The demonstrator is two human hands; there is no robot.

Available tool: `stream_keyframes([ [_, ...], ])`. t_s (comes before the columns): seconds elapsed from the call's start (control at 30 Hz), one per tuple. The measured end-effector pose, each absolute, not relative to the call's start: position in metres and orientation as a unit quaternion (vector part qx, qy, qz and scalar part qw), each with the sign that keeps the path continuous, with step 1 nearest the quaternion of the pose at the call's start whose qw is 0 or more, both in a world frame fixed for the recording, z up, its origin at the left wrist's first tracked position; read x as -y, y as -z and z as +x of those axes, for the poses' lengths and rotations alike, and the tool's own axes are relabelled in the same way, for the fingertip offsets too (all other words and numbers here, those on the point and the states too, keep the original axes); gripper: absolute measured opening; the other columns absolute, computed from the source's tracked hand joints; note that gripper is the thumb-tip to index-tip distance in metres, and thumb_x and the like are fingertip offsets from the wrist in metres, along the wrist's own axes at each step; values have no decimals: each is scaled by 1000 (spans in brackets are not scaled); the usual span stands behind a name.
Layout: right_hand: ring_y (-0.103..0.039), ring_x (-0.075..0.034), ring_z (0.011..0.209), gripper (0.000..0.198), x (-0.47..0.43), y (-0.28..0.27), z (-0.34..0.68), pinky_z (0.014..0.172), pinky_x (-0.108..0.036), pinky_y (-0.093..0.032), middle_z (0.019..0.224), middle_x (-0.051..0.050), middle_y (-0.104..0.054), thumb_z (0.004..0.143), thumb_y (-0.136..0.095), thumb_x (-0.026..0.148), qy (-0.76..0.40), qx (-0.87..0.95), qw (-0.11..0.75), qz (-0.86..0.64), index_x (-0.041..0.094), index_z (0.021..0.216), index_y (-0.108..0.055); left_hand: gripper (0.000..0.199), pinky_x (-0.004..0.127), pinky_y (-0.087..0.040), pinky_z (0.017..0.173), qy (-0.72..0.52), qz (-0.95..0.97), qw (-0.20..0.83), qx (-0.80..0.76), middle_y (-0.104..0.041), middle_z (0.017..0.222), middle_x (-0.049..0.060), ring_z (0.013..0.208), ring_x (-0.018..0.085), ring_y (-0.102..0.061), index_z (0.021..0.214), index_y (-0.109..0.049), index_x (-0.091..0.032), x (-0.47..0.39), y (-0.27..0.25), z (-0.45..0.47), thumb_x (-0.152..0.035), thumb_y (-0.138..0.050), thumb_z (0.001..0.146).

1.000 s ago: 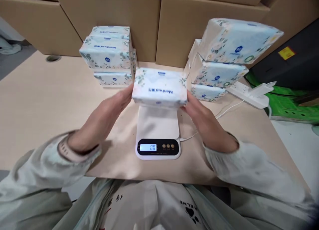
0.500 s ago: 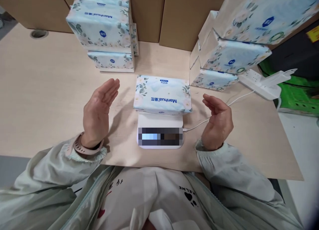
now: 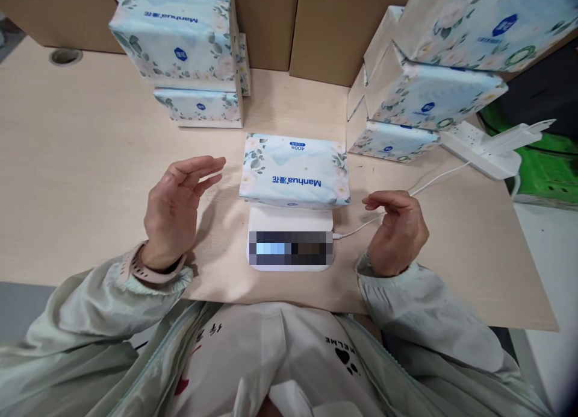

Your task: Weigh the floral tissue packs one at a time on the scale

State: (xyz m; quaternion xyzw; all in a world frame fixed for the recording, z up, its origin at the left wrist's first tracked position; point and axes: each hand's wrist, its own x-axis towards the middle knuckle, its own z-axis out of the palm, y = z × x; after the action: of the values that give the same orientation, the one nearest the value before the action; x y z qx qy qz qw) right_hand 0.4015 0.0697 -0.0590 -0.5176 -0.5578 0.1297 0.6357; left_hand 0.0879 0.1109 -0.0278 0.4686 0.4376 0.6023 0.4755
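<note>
A pale blue, flower-printed tissue pack (image 3: 294, 171) lies flat on top of a white digital scale (image 3: 291, 218), its lettering upside down to me. The scale's display is blurred out, and a white cable plugs into its right side. My left hand (image 3: 174, 209) is held left of the pack, apart from it, fingers extended and holding nothing. On the other side, my right hand (image 3: 397, 230) hovers above the cable with its fingers slightly bent, empty and not touching the pack. A pink watch band (image 3: 156, 269) circles my left wrist.
Tissue packs are stacked at the back left (image 3: 180, 49) and in a taller stack at the back right (image 3: 433, 100). Beside the right stack lies a white power strip (image 3: 483, 152), near a green crate (image 3: 546, 170). Brown cardboard (image 3: 266, 25) stands behind the table (image 3: 90, 164).
The fingers of both hands have tilted further inward toward the pack. My right hand is slightly lower. The tissue pack stays on the scale, and the view has shifted a little.
</note>
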Motion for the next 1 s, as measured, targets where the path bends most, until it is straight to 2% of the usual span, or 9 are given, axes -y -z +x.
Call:
stream_keyframes([
  [0.23, -67, -29, 82, 44, -69, 57, 402, 79, -47, -53, 83, -8, -67, 111, -39, 48, -121, 559, 618, -540, 27, 94, -74, 47, 49, -59, 112, -633, 450, 462, -428, -85, 116, 8, 127, 33, -75, 107, -86, -22, -110, 31, 91, -58, -55, 103],
  [0.37, -68, -29, 85, 44, -69, 57, 402, 82, -50, -55, 85, -8, -70, 110, -43, 52, -141, 546, 617, -549, 28, 93, -76, 39, 49, -56, 116, -622, 442, 486, -426, -85, 118, 4, 132, 32, -72, 110, -87, -26, -108, 28, 92, -50, -56, 103],
  [0.57, -72, -29, 89, 50, -68, 60, 404, 84, -51, -56, 89, -9, -75, 110, -45, 56, -162, 554, 614, -538, 25, 94, -80, 39, 46, -61, 114, -616, 454, 485, -424, -86, 119, 4, 128, 30, -76, 110, -89, -26, -108, 29, 89, -51, -59, 102],
  [0.67, -74, -30, 94, 53, -67, 61, 405, 86, -51, -58, 93, -10, -79, 111, -41, 55, -155, 571, 598, -541, 24, 96, -81, 35, 45, -58, 120, -590, 474, 498, -423, -86, 125, 2, 132, 29, -75, 110, -90, -28, -107, 29, 89, -48, -63, 102],
  [0.87, -76, -27, 105, 30, -71, 53, 415, 94, -47, -59, 110, -7, -83, 109, -56, 39, -135, 614, 565, -534, 28, 115, -83, 24, 52, -50, 131, -568, 480, 486, -459, -85, 128, 4, 135, 31, -74, 109, -91, -29, -103, 21, 87, -43, -72, 102],
  [1.0, -75, -28, 108, 26, -70, 42, 422, 97, -50, -59, 114, -7, -83, 107, -61, 36, -105, 619, 562, -538, 31, 120, -83, 21, 58, -45, 135, -560, 477, 484, -475, -84, 131, 5, 138, 34, -72, 111, -91, -30, -102, 8, 82, -40, -77, 99],
])
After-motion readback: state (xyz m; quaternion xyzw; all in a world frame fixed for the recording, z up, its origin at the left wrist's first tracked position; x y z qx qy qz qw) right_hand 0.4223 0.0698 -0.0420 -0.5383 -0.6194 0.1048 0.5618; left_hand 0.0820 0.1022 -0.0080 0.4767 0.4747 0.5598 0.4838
